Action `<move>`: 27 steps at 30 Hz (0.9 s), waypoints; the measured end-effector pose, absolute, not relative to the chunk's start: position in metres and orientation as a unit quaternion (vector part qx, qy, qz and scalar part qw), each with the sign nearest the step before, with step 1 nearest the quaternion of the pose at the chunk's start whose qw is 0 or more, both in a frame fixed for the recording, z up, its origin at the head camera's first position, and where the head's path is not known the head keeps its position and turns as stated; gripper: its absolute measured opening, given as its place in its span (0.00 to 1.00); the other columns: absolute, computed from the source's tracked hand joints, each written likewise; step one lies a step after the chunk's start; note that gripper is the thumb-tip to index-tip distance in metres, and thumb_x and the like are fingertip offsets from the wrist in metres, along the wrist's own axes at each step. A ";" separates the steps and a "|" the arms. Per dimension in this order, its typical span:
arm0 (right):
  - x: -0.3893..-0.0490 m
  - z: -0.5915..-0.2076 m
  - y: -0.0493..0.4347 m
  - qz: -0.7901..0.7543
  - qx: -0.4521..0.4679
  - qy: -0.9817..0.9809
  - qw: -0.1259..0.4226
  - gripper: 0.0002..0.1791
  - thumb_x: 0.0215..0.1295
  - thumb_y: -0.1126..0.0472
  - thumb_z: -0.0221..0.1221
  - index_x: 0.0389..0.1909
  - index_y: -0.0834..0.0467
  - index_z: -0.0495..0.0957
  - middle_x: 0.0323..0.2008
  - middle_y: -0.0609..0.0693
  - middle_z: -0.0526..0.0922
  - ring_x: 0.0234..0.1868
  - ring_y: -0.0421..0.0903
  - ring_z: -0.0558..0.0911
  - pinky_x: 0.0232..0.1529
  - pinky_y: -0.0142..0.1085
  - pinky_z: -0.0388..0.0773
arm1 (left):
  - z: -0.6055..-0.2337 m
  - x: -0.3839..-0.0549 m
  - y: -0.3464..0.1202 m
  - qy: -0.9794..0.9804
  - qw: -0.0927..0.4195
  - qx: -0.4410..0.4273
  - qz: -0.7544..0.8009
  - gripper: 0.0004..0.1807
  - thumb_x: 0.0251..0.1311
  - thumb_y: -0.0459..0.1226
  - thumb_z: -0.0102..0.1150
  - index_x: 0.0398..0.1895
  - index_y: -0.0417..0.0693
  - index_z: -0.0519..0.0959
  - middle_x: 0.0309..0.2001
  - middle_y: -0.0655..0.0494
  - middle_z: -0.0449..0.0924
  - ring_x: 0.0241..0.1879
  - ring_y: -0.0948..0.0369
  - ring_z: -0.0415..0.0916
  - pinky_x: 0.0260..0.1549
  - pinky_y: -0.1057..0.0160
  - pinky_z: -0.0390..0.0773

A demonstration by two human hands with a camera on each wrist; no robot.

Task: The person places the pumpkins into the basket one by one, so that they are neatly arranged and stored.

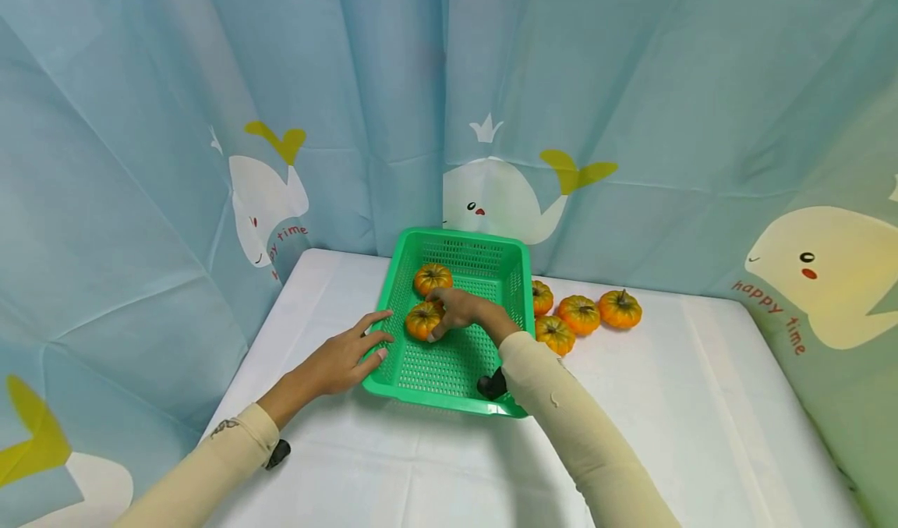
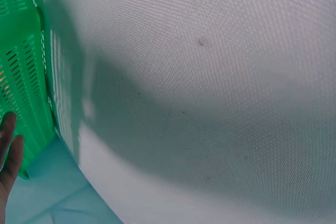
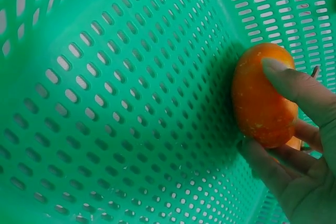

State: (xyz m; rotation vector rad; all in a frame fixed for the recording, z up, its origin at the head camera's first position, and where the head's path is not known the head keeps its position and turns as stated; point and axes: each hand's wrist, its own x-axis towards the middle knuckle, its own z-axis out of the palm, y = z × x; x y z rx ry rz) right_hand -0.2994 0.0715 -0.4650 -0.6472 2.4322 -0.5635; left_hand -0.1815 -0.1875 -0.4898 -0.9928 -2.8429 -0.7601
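Inside a green plastic basket (image 1: 456, 402) with slotted walls, my right hand (image 1: 459, 310) grips a small orange pumpkin (image 1: 421, 322) low over the basket floor. In the right wrist view the thumb lies on one side of that pumpkin (image 3: 262, 98) and the fingers curl round the other. Another small pumpkin (image 1: 433, 278) sits in the basket just behind it. My left hand (image 1: 344, 360) rests at the basket's left rim with its fingers spread. Two of its fingers (image 2: 14, 156) show beside the slotted wall in the left wrist view.
Right of the basket, several small pumpkins (image 1: 578, 314) lie on the white tabletop (image 1: 687, 403), some close to the basket wall. A blue curtain (image 1: 631, 83) with whale prints hangs behind the table and along its sides.
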 end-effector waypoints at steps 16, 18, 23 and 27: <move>-0.298 -0.466 0.071 -0.195 -0.227 0.913 0.277 0.45 0.54 0.49 0.75 0.70 0.59 0.66 0.65 0.61 0.73 0.66 0.57 0.72 0.65 0.51 0.71 | -0.493 -0.184 -0.189 -0.916 0.011 -0.316 -0.245 0.19 0.77 0.46 0.46 0.60 0.49 0.79 0.77 0.53 0.57 0.59 0.52 0.78 0.50 0.49 0.80; -0.297 -0.465 0.070 -0.190 -0.222 0.914 0.280 0.46 0.55 0.47 0.75 0.70 0.59 0.65 0.65 0.60 0.72 0.66 0.58 0.72 0.66 0.51 0.70 | -0.493 -0.183 -0.189 -0.916 0.011 -0.316 -0.246 0.19 0.77 0.46 0.46 0.60 0.49 0.79 0.77 0.53 0.57 0.58 0.52 0.79 0.50 0.49 0.80; -0.296 -0.464 0.070 -0.182 -0.215 0.918 0.280 0.47 0.54 0.47 0.75 0.71 0.59 0.64 0.66 0.60 0.72 0.67 0.57 0.71 0.66 0.52 0.70 | -0.493 -0.183 -0.188 -0.915 0.016 -0.319 -0.245 0.19 0.77 0.46 0.46 0.60 0.49 0.78 0.77 0.52 0.57 0.58 0.52 0.79 0.49 0.50 0.81; -0.295 -0.464 0.070 -0.175 -0.219 0.919 0.277 0.48 0.52 0.48 0.76 0.71 0.59 0.65 0.66 0.59 0.72 0.67 0.57 0.71 0.67 0.51 0.70 | -0.492 -0.182 -0.188 -0.915 0.020 -0.320 -0.245 0.18 0.77 0.46 0.46 0.60 0.49 0.78 0.77 0.51 0.57 0.58 0.52 0.79 0.49 0.49 0.81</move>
